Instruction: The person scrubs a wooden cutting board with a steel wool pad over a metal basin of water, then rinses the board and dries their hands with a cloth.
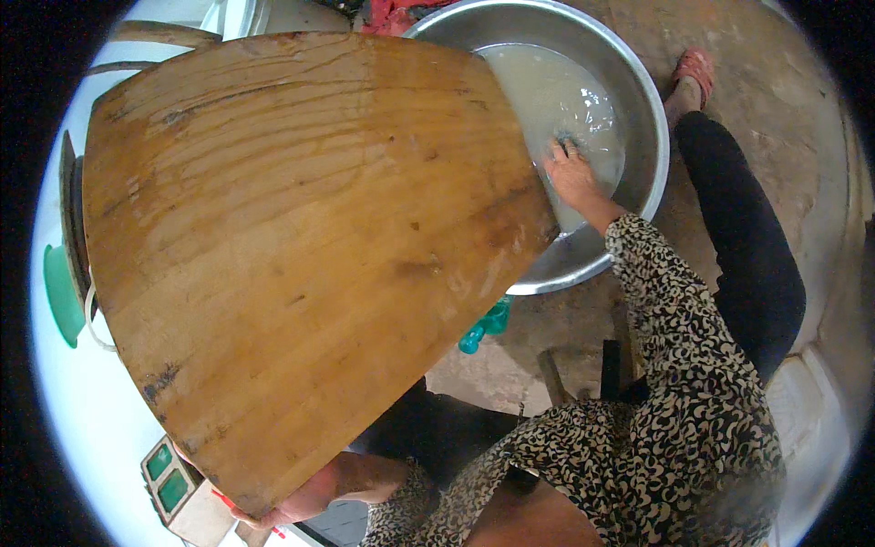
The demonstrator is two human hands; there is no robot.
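Note:
A large wet wooden board (pixel 307 205) with dark stains spans much of the view, its right end reaching over a metal basin (pixel 646 130). My left hand (pixel 314 492) grips the board's near corner at the bottom. Cloudy water (pixel 547 82) fills the lower part of the basin. My right hand (pixel 573 174) is in the basin at the water, close to the board's edge. Something small and dark (pixel 566 139) shows at its fingertips, too blurred to name. Whether those fingers are closed on it cannot be seen.
Below the basin's rim lies a green plastic item (pixel 487 327). Red material (pixel 403 15) lies behind the basin. At left are a green plastic rim (pixel 63 294) and a box with green panels (pixel 171 482). My slippered foot (pixel 694 75) rests on the floor right of the basin.

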